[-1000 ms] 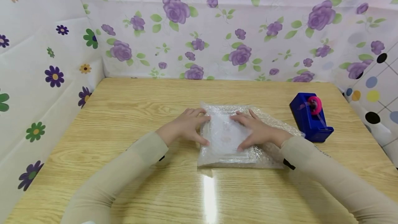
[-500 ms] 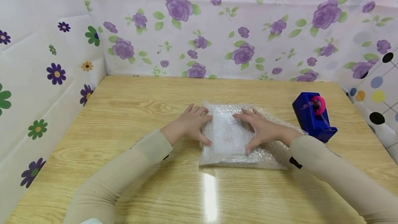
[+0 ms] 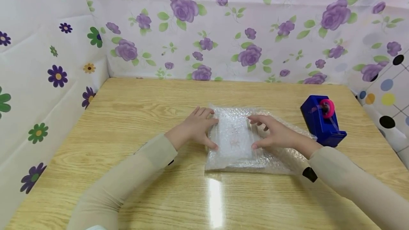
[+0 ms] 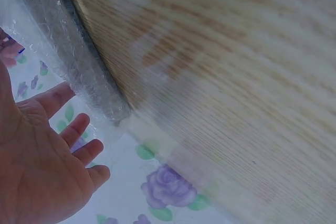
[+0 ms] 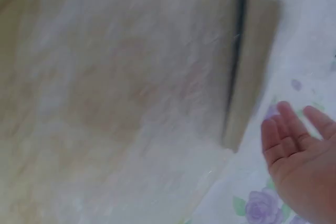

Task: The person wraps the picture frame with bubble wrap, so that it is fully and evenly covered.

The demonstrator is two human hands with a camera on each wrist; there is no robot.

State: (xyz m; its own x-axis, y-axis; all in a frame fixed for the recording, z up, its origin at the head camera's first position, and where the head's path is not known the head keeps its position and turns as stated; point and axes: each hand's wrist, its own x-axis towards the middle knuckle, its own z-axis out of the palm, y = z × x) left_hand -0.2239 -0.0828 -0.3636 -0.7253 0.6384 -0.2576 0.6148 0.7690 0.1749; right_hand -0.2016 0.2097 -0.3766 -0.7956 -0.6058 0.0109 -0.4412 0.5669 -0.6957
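Observation:
A flat, pale rectangular item (image 3: pixel 234 139), much like a picture frame, lies on the table under bubble wrap (image 3: pixel 220 164). The wrap's loose part spreads to the right. At the item's left edge my left hand (image 3: pixel 195 127) rests with fingers spread, index finger and thumb touching the wrap. My right hand (image 3: pixel 276 132) is by the right edge, thumb and fingers apart and loosely bent. In the left wrist view, the index fingertip meets the wrapped edge (image 4: pixel 84 61). The right wrist view has the right hand (image 5: pixel 304 166) apart from the item's side (image 5: pixel 254 72).
A blue tape dispenser (image 3: pixel 322 123) with a pink-cored roll stands on the wooden table (image 3: pixel 143 98), right of the wrap. Flowered sheets (image 3: pixel 217 27) hang behind the table and on the left; a dotted sheet (image 3: pixel 388 98) hangs on the right.
The right hand has shifted right, from over the item to its right edge, with fingers drawn closer together. The left hand stays at the left edge. The view has shifted slightly.

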